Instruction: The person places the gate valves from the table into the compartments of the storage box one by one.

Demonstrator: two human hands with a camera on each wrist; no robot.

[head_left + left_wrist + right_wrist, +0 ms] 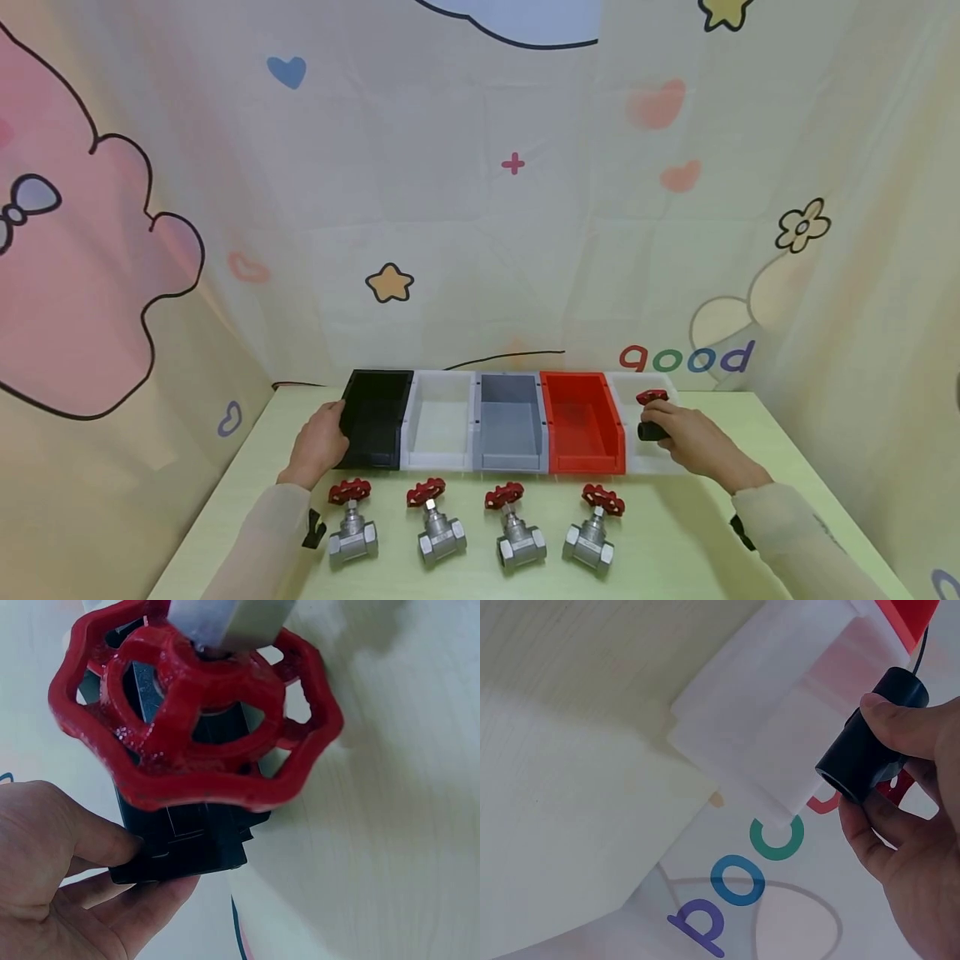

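Note:
My right hand point(690, 437) grips a valve with a black tubular body point(870, 739) and a red handle point(651, 396), over the white bin point(660, 460) at the right end of the row. The thumb lies on the black body, the fingers behind it, hiding part of the valve. At the row's other end my left hand point(318, 442) pinches the edge of the black bin point(372, 417), thumb on one side and fingers on the other. A red handwheel point(202, 780) fills the front of the left wrist view.
Between the end bins sit another white bin point(441, 425), a grey bin point(512, 417) and a red bin point(585, 425). Several silver gate valves point(354, 537) with red handwheels stand in a row in front on the pale table point(675, 533). A printed curtain point(480, 250) hangs behind.

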